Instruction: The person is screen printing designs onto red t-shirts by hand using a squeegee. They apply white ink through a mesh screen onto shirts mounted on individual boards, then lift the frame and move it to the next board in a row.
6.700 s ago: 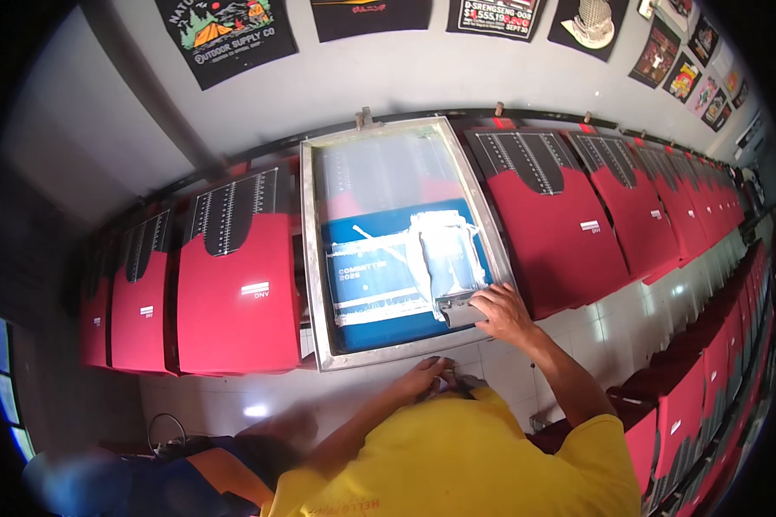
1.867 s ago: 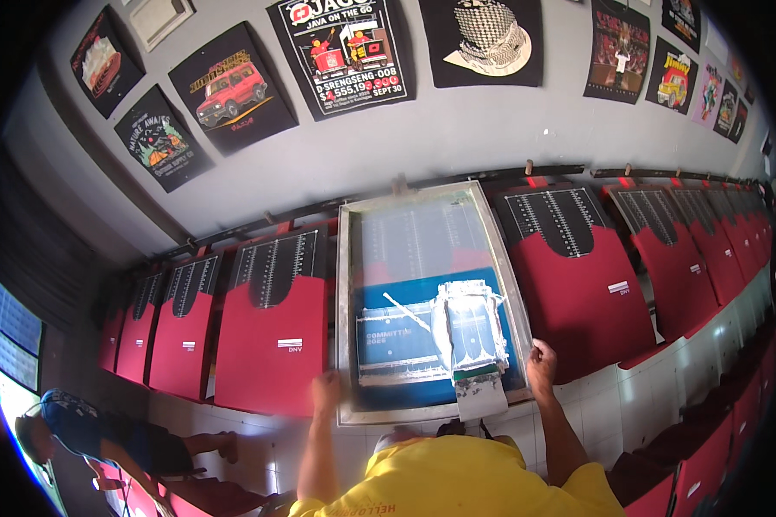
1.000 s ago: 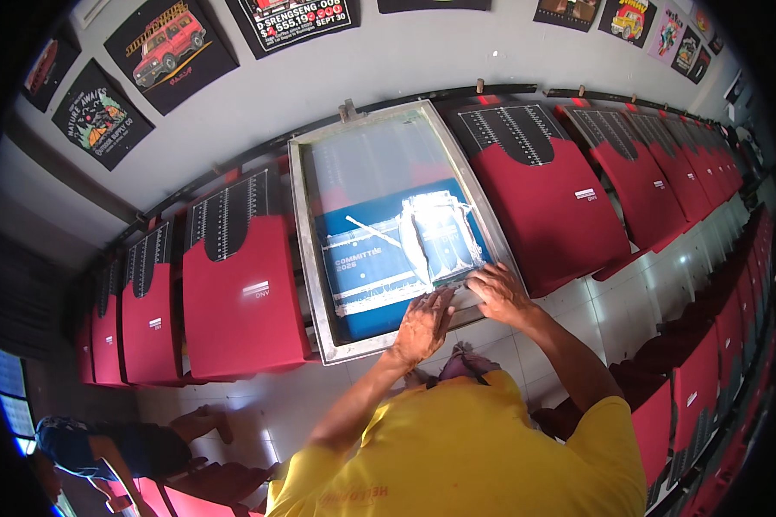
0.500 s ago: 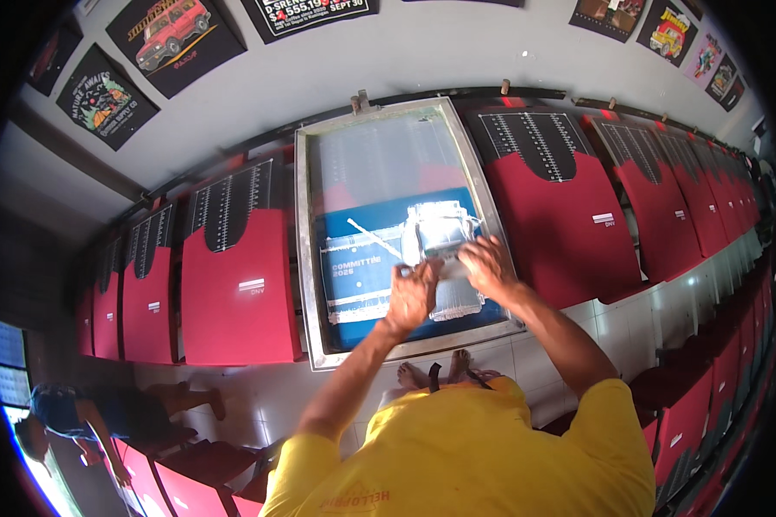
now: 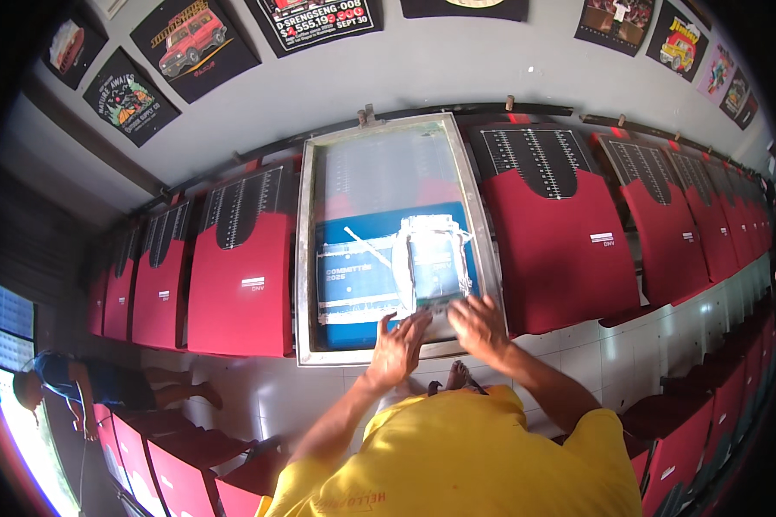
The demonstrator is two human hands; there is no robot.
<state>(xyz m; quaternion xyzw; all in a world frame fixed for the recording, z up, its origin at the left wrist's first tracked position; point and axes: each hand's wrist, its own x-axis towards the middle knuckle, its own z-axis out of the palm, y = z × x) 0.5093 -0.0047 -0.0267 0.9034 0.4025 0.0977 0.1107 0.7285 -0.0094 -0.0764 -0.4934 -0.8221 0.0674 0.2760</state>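
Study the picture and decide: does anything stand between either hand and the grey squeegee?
Nothing visible does. The left hand and the right hand are both on the squeegee, near the close side of the metal frame. The white paste lies mostly beyond it.

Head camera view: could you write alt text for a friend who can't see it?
A person's left hand and right hand are on a grey squeegee near the bottom of a framed mesh screen. Red cloths partly cover dark boards on both sides, along a wall hung with pictures.
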